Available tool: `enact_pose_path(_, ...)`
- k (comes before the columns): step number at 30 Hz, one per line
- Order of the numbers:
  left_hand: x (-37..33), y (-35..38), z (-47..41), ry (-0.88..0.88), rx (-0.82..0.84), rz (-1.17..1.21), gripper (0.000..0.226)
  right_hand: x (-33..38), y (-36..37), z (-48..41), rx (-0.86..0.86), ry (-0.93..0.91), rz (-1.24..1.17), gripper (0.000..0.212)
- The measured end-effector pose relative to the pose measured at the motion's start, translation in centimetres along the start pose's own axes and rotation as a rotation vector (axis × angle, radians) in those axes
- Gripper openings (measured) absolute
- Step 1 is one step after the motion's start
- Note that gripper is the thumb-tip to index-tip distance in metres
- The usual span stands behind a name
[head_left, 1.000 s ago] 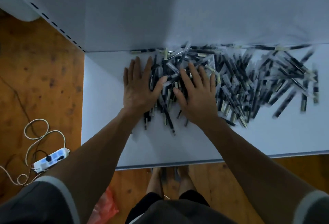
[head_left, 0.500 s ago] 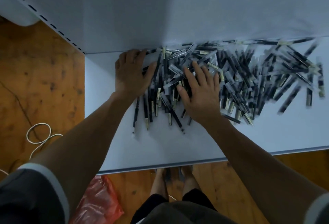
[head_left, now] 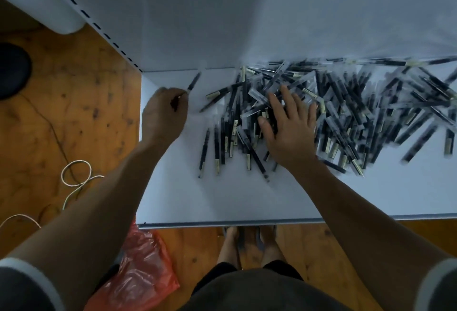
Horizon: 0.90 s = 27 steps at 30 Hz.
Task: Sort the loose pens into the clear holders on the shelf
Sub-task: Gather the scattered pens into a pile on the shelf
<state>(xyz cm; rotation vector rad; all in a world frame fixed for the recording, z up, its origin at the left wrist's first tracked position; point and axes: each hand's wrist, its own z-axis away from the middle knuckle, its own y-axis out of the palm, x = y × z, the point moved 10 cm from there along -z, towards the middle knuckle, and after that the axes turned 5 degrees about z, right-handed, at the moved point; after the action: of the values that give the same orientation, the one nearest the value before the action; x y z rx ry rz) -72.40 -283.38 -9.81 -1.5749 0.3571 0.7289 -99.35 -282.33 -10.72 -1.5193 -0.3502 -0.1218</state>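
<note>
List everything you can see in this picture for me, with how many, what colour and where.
Loose pens: many, uncountable, dark, heaped on shelf.
Single pen: one, dark, near shelf's left end.
Shelf: one, white, centre.
Cable: one, white, floor at left.
Plastic bag: one, red, floor below shelf edge.
Floor: one, brown wood, around shelf.
Feet: two, on floor below shelf edge.
Left hand: one, pinching single pen.
Right hand: one, spread flat on heap.
</note>
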Motion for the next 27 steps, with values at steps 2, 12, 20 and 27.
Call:
enact_pose_path(2,1.5,0.2,3.4,-0.113,0.003,-0.002,0.027,0.2,0.0,0.0,0.024,0.0,0.002,0.056)
enact_pose_path(12,-2.0,8.4,6.7,-0.007,0.168,-0.126,0.083,-0.7,-0.2,0.9,0.048,-0.017,0.103,0.056)
enact_pose_path(20,-6.5,11.0,6.5,0.031,0.159,-0.124,0.086,-1.7,-1.7,1.1,-0.018,-0.068,0.017,0.052)
enact_pose_path(27,-9.2,13.1,6.9,-0.025,0.12,-0.197,0.092,-7.9,-5.0,1.2,-0.138,-0.001,0.043,0.061)
